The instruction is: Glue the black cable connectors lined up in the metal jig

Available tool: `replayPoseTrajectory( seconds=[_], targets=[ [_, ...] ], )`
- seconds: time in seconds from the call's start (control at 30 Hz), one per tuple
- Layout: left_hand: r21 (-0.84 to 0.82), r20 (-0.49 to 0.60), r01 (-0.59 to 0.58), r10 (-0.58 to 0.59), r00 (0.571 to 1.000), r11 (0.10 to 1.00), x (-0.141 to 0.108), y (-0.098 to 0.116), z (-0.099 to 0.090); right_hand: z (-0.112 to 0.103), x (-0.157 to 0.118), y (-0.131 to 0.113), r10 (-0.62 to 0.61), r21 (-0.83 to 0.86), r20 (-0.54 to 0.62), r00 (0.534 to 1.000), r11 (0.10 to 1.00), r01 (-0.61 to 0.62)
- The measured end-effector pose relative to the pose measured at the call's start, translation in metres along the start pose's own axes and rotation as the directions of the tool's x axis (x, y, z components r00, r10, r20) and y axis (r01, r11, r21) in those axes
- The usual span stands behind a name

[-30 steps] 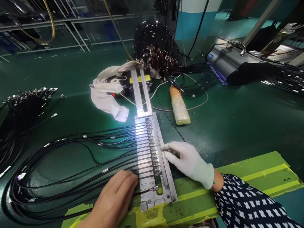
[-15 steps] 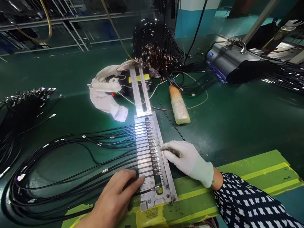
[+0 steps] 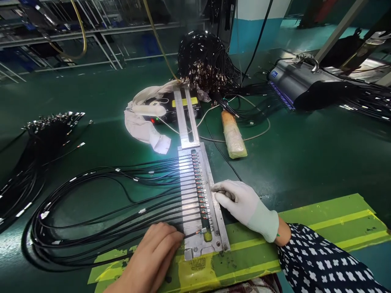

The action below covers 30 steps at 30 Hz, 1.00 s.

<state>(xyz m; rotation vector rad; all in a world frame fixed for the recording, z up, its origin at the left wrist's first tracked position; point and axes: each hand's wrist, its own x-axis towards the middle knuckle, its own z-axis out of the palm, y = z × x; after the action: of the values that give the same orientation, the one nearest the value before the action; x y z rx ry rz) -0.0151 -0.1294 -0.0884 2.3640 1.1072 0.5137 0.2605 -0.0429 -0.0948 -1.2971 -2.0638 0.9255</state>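
A slotted metal fixture (image 3: 192, 242) lies on the bench with a row of black cables (image 3: 152, 207) laid across it. Their small metal-tipped ends line up along its long slot. My left hand (image 3: 155, 250), bare, is at the fixture's lower left edge, fingers together on the lowest cable; its connector (image 3: 201, 230) reaches the slot's near end. The grip itself is partly hidden by the fingers. In a white glove, my right hand (image 3: 241, 201) has its fingers curled, thumb and fingertips against the fixture's right edge.
Behind the fixture stand a black control box (image 3: 198, 110) and a white cloth (image 3: 137, 126). A wrapped block (image 3: 234, 138) lies to the right. Cable bundles sit at left (image 3: 45, 138) and back (image 3: 204, 61). A grey machine (image 3: 299, 79) is at far right; green taped mat (image 3: 330, 219) in front.
The view has shifted slightly, so the scene sits farther right. My left hand's thumb and fingers, spread before, have come together at the lowest cable. My right hand keeps its place against the fixture.
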Motion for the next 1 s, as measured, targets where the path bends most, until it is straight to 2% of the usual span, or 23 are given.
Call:
replayPoseTrajectory(
  seconds=[0.13, 0.43, 0.53, 0.7, 0.8, 0.87, 0.93, 1.0],
  targets=[
    [-0.04, 0.038, -0.024, 0.025, 0.999, 0.999, -0.001, -0.004, -0.003, 0.001, 0.002, 0.001, 0.006, 0.0, -0.001, 1.0, 1.0, -0.006],
    [0.114, 0.035, -0.107, 0.104, 0.994, 0.988, 0.018, -0.006, -0.006, 0.001, 0.003, 0.002, -0.006, 0.016, -0.001, 1.0, 1.0, 0.006],
    [0.076, 0.058, -0.12, 0.116, 0.992, 0.99, 0.025, -0.006, -0.01, 0.001, 0.004, 0.003, -0.012, 0.022, -0.008, 1.0, 1.0, 0.012],
    [-0.009, 0.094, -0.069, 0.069, 0.993, 0.998, 0.025, -0.007, -0.007, 0.0, 0.006, 0.003, -0.027, 0.027, -0.006, 1.0, 0.999, 0.028],
    [0.136, 0.024, -0.105, 0.103, 0.994, 0.985, 0.013, -0.008, -0.001, -0.001, 0.006, 0.003, -0.028, 0.024, -0.005, 1.0, 0.999, 0.028],
    [0.279, -0.022, -0.073, 0.082, 0.996, 0.958, 0.003, -0.008, 0.003, -0.001, 0.007, 0.003, -0.026, 0.021, -0.006, 1.0, 0.999, 0.026],
    [0.361, -0.01, -0.041, 0.048, 0.999, 0.932, -0.004, -0.008, 0.007, 0.0, 0.007, 0.004, -0.021, 0.015, -0.006, 1.0, 1.0, 0.021],
    [0.369, 0.031, -0.072, 0.065, 0.997, 0.927, -0.006, -0.007, 0.01, 0.0, 0.006, 0.004, -0.011, 0.006, -0.004, 1.0, 1.0, 0.011]
  ],
)
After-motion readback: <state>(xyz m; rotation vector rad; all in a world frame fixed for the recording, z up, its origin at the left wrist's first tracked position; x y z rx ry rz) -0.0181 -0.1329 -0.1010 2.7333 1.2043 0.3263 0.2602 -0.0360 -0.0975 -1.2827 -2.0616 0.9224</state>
